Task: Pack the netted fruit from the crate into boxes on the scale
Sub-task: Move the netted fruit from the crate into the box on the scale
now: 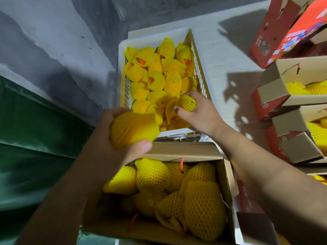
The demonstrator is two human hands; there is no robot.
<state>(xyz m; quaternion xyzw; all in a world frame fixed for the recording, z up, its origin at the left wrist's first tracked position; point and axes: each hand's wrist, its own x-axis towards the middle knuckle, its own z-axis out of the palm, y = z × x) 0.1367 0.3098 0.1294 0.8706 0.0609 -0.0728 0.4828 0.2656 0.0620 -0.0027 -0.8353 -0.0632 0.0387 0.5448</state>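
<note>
A white plastic crate (200,55) in the middle holds several fruits in yellow foam nets (164,75). My right hand (201,112) reaches into its near right corner and grips one netted fruit (187,102). My left hand (123,147) holds another netted fruit (134,129), blurred, just above the far left edge of an open cardboard box (224,174). That box sits below the crate and holds several netted fruits (177,188). The scale under it is hidden.
Open red-and-brown boxes (272,89) with netted fruit stand stacked at the right, with more red cartons (276,32) behind them. A green sheet (35,135) and a grey wall fill the left. A white surface (230,50) lies between crate and cartons.
</note>
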